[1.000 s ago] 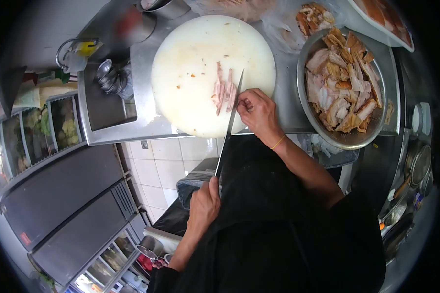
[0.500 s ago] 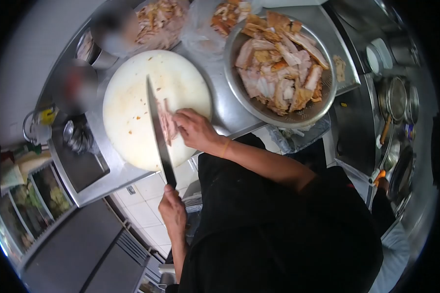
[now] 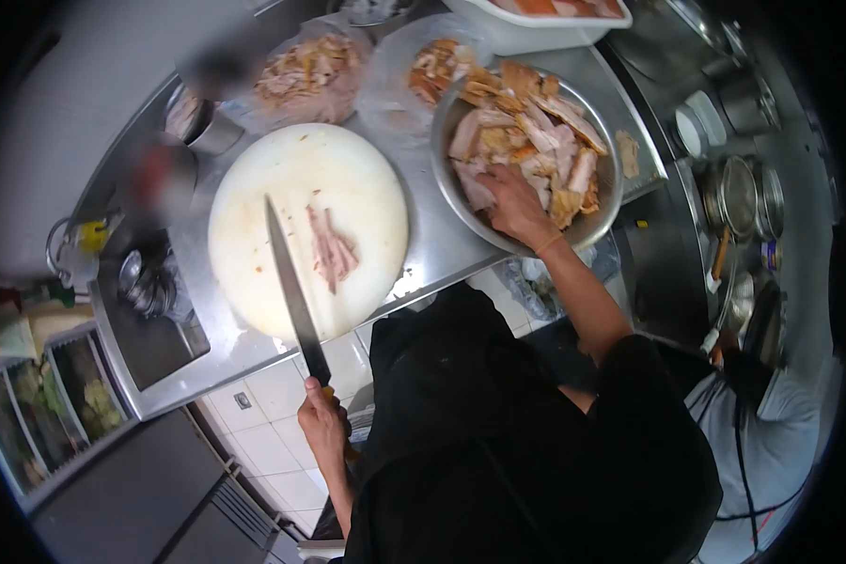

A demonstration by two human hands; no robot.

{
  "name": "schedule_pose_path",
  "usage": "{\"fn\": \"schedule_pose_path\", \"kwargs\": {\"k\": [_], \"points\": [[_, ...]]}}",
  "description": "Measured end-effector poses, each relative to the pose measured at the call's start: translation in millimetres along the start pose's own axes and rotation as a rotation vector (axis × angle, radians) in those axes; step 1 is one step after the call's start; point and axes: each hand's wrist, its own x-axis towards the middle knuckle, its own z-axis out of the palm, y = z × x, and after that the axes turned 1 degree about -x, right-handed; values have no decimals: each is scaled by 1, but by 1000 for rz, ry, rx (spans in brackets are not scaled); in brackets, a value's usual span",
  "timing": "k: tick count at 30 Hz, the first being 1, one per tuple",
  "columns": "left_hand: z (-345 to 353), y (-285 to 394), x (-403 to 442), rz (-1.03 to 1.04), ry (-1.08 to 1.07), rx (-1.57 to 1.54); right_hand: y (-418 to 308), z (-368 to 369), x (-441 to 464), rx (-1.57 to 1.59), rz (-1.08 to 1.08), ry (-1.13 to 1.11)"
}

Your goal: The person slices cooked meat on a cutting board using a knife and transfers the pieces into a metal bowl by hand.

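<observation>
My left hand [image 3: 324, 420] is closed round the handle of a long knife [image 3: 291, 287]. The blade lies slanted over the round white cutting board [image 3: 254, 188], its tip toward the far side. Right of the blade, on the board, lies a small bunch of sliced meat strips [image 3: 332, 252]. My right hand [image 3: 517, 205] reaches into the metal bowl [image 3: 609, 202] at the right. Its fingers are bent onto a pale piece of cooked pork [image 3: 472, 183] at the near left of the heap; the fingertips are partly hidden.
Two plastic bags of cut meat [image 3: 315, 70] [image 3: 439, 70] lie behind the board. A white tub [image 3: 536, 33] stands at the back. A sink with ladles [image 3: 146, 282] is at the left. Another person's grey clothing [image 3: 771, 432] shows at the lower right, near hanging strainers [image 3: 738, 193].
My right hand has left the meat strips on the board and moved right into the bowl. The knife has shifted left, away from the strips. The whole view has moved slightly.
</observation>
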Motion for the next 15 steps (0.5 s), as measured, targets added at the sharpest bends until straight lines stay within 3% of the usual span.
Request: {"fn": "schedule_pose_path", "kwargs": {"k": [3, 6, 8, 13, 15], "points": [[-9, -3, -2, -50, -71, -16, -33, 0, 14, 215, -45, 115], [-22, -16, 0, -157, -209, -107, -94, 19, 30, 337, -260, 186], [-29, -25, 1, -203, -299, -192, -131, 43, 47, 437, -419, 52], [-40, -41, 8, -265, -382, -248, -188, 87, 66, 177, -845, -166], [-42, -44, 11, -286, -399, -262, -185, 94, 71, 173, -817, -250]]}}
